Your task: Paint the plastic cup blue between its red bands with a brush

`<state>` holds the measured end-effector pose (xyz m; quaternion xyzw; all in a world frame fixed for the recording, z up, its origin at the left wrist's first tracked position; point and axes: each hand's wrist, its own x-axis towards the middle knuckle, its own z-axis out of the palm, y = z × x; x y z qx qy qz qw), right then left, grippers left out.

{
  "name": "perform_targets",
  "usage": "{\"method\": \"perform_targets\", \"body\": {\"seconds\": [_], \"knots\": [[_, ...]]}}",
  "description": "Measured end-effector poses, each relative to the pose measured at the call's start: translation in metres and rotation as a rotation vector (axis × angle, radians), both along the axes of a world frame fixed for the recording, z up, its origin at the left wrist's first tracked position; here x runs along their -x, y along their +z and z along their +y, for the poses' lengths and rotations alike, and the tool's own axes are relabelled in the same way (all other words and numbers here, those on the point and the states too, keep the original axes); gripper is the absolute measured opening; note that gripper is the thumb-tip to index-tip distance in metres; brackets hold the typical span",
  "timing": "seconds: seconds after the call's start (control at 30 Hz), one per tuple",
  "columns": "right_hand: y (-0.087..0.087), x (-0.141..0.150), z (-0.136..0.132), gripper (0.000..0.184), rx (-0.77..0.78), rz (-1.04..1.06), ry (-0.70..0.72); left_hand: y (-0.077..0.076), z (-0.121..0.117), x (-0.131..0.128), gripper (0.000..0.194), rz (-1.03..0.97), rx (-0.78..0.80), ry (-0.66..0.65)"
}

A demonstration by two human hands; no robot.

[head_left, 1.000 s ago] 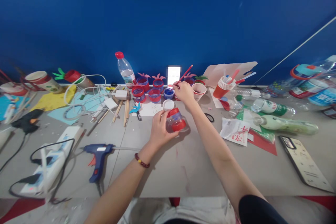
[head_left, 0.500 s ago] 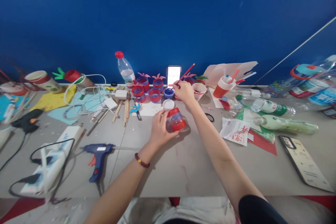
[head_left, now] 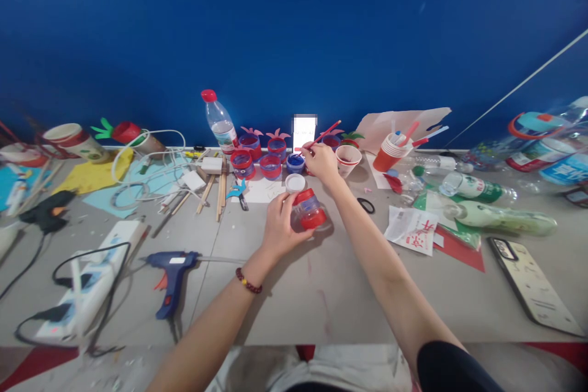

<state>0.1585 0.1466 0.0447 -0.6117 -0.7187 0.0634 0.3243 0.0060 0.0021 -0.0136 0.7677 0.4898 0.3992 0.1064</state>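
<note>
My left hand [head_left: 281, 225] is closed round a cut bottle section [head_left: 309, 208], clear in the middle with red painted bands and some blue paint. It is tilted on its side just above the table. Between the fingers of my right hand [head_left: 320, 161] is a red-handled paintbrush [head_left: 328, 130], its tip down at the open jar of blue paint [head_left: 295, 163]. A white lid [head_left: 294, 182] lies in front of the jar. To the left stand several red and blue painted cups, one with googly eyes [head_left: 242, 163]. A paper cup [head_left: 348, 159] stands right of my right hand.
A blue glue gun [head_left: 172, 275] and a white power strip [head_left: 96, 282] with cords lie on the left. Plastic bottles [head_left: 480, 188], a phone [head_left: 535, 285] and stacked orange cups [head_left: 390, 152] are on the right. A clear red-capped bottle [head_left: 219, 122] leans near the blue wall.
My right hand has shifted very slightly and the brush lies at a lower slant, its tip still by the blue paint. The left hand and bottle section have hardly moved.
</note>
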Motion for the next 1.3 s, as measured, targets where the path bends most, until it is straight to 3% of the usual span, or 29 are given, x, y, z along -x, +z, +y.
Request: {"method": "perform_targets", "body": {"seconds": [0.23, 0.37, 0.53, 0.7, 0.87, 1.07, 1.3], "knots": [[0.007, 0.000, -0.004, 0.028, 0.017, -0.033, -0.027, -0.002, 0.000, 0.001, 0.085, 0.009, -0.006, -0.005], [0.019, -0.002, -0.008, 0.025, -0.012, 0.074, -0.031, -0.002, 0.000, 0.001, 0.085, 0.009, -0.010, -0.003], [0.031, -0.009, -0.013, 0.017, -0.075, 0.462, -0.036, -0.002, -0.001, 0.002, 0.083, 0.000, -0.007, -0.003], [0.040, -0.020, -0.026, 0.016, 0.023, 0.882, 0.035, -0.003, 0.000, 0.003, 0.086, -0.005, 0.024, 0.009], [0.044, -0.032, -0.057, 0.021, -0.003, 1.079, 0.079, -0.002, 0.001, 0.004, 0.088, -0.013, 0.010, 0.025], [0.032, -0.047, -0.109, 0.026, 0.002, 1.232, 0.089, -0.001, 0.001, 0.004, 0.088, -0.049, -0.037, 0.011], [-0.014, -0.059, -0.152, 0.030, 0.032, 1.301, 0.012, -0.001, 0.001, 0.002, 0.086, -0.036, -0.005, 0.030]]}}
